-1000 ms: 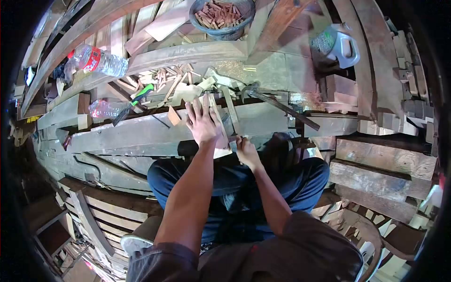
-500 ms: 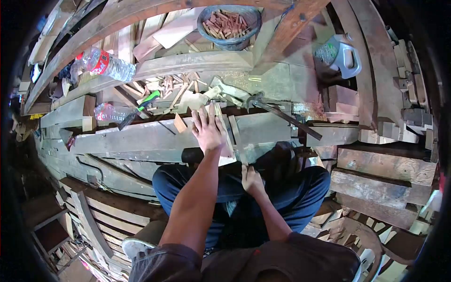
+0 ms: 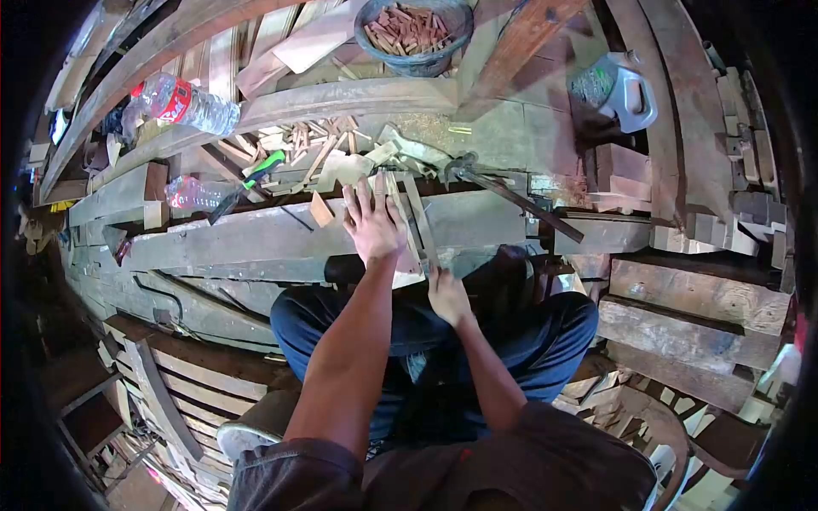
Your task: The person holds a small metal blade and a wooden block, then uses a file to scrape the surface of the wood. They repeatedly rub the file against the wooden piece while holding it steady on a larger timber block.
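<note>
The left hand point(image 3: 375, 232) rests flat, fingers spread, on a pale board point(image 3: 407, 278) running eleven-to-five, its near end at the bench's point(image 3: 481, 217) six-o'clock edge. The right hand point(image 3: 449, 295), nearer the slim strip point(image 3: 419, 217), has fingers curled round its near end; the strip points toward eleven beside the board. Bench surface separates it from the hammer point(image 3: 524, 204), at the right hand's one o'clock.
</note>
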A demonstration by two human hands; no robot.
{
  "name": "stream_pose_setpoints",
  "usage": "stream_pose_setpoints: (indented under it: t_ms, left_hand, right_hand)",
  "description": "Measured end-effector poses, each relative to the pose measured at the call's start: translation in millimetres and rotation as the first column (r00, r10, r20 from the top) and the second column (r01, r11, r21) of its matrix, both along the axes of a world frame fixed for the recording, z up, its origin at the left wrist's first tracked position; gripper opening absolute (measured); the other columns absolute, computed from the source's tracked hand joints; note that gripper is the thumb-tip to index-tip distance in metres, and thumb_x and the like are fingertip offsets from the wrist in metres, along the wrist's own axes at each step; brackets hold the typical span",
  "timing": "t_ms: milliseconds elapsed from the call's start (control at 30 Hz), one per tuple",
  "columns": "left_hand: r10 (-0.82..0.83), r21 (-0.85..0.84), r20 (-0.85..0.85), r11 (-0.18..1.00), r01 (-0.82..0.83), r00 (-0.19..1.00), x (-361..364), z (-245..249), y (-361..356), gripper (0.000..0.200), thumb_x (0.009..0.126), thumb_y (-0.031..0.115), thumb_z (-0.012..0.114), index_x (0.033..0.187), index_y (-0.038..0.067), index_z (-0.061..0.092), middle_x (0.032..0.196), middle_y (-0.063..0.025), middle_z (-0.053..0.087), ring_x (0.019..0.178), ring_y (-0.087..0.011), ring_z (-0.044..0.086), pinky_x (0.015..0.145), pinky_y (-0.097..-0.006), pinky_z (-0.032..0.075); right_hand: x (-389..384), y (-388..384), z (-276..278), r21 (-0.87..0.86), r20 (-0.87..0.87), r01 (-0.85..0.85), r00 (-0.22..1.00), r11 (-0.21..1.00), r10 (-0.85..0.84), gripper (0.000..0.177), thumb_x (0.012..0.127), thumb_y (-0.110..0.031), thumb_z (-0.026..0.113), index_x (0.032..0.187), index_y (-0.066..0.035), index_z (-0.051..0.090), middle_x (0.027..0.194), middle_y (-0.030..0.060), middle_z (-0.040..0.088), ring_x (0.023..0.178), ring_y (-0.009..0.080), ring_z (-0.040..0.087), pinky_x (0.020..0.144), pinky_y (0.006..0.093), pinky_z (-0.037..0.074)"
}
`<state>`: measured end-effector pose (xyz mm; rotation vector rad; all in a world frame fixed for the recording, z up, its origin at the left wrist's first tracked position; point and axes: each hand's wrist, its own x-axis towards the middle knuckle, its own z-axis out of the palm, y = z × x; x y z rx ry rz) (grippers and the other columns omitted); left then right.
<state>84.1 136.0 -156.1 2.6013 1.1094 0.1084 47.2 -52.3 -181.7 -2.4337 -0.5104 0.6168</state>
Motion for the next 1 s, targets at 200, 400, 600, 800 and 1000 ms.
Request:
stream_pose_setpoints:
  t_ms: [200, 400, 600, 800, 1000]
  left_hand:
    - [0.013, -0.027, -0.024, 1.0, -0.013, 1.0, 3, 6, 2, 0.054, 0.101, 0.033, 0.037, 0.155, 0.031, 0.031, 0.162, -0.0069, 0.026, 0.151, -0.0336, 0.013, 0.118, -0.0536, 0.018]
    - [0.002, -0.011, -0.016, 1.0, -0.002, 1.0, 2, 5, -2, 0.055, 0.1, 0.033, 0.038, 0.155, 0.031, 0.03, 0.161, -0.0062, 0.026, 0.151, -0.0341, 0.015, 0.117, -0.0544, 0.02]
    - [0.026, -0.004, -0.008, 1.0, -0.026, 1.0, 1, 1, 2, 0.055, 0.101, 0.034, 0.038, 0.155, 0.03, 0.03, 0.161, -0.0076, 0.027, 0.151, -0.0346, 0.015, 0.117, -0.054, 0.02]
    - [0.007, 0.003, 0.018, 1.0, -0.007, 1.0, 0, 1, -1, 0.056, 0.1, 0.032, 0.039, 0.155, 0.031, 0.029, 0.161, -0.0083, 0.027, 0.151, -0.0345, 0.014, 0.117, -0.0552, 0.02]
    - [-0.007, 0.025, -0.009, 1.0, 0.007, 1.0, 0, 0, 1, 0.055, 0.101, 0.034, 0.037, 0.155, 0.029, 0.03, 0.161, -0.0092, 0.028, 0.15, -0.036, 0.016, 0.117, -0.0542, 0.02]
  right_hand:
    - [-26, -14, 23, -0.181, -0.137, 0.065, 0.986, 0.981, -0.091, 0.043, 0.105, -0.032, 0.035, 0.105, 0.006, 0.056, 0.083, 0.03, 0.065, 0.078, 0.0544, 0.061, 0.074, 0.0606, 0.051]
    - [27, 13, 6, -0.011, 0.08, -0.121, 0.989, 0.993, 0.121, 0.036, 0.103, -0.028, 0.04, 0.106, 0.002, 0.059, 0.092, 0.0299, 0.064, 0.085, 0.0496, 0.063, 0.072, 0.0587, 0.049]
    - [8, -16, 25, -0.052, -0.151, 0.039, 0.987, 0.998, -0.047, 0.037, 0.104, -0.028, 0.038, 0.107, 0.002, 0.059, 0.095, 0.0327, 0.063, 0.085, 0.0516, 0.062, 0.072, 0.0582, 0.05]
    - [17, -11, -7, 0.034, 0.078, -0.068, 0.995, 0.997, 0.065, 0.028, 0.102, -0.021, 0.044, 0.104, 0.004, 0.056, 0.071, 0.0262, 0.062, 0.067, 0.0523, 0.06, 0.063, 0.0594, 0.051]
    - [3, -11, 7, -0.059, -0.081, -0.055, 0.995, 0.997, 0.05, 0.031, 0.103, -0.024, 0.041, 0.109, 0.002, 0.056, 0.088, 0.0322, 0.064, 0.079, 0.051, 0.063, 0.067, 0.0591, 0.051]
